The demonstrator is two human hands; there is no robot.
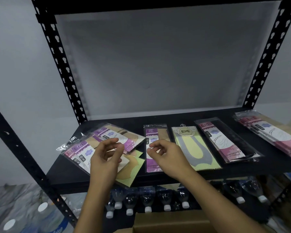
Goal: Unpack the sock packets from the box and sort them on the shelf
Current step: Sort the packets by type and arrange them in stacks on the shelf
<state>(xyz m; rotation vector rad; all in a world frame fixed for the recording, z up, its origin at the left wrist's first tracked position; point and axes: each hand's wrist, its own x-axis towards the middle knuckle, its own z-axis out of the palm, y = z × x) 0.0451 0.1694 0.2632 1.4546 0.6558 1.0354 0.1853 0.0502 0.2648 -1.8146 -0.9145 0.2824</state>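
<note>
Backdrop: a pale grey wall [158, 56] stands behind a black metal shelf [71, 175] with slotted uprights.
Sock packets: they lie in a row across the shelf board.
Left heap: clear packets with purple cards and beige socks [84, 148] overlap at angles, partly on top of a yellow-green card with a beige sock [129, 174] that juts over the near edge.
Middle: a single purple-card packet [152, 132] lies just beside a yellow-green card with a grey sock [191, 145].
Right: a pink-card packet with a black sock [225, 140] lies apart from a stack of pink-card packets [272, 133] at the far right.
Left hand [106, 157]: over the left heap, fingers loosely curled, nothing in its grasp.
Right hand [165, 153]: over the single purple-card packet, fingers loosely curled and empty; whether the tips touch it cannot be told.
Box: a brown cardboard box [166, 221] sits at the near edge, under the forearms.
Below: clear plastic bottles with white caps [148, 199] lie in a row on the lower level.
</note>
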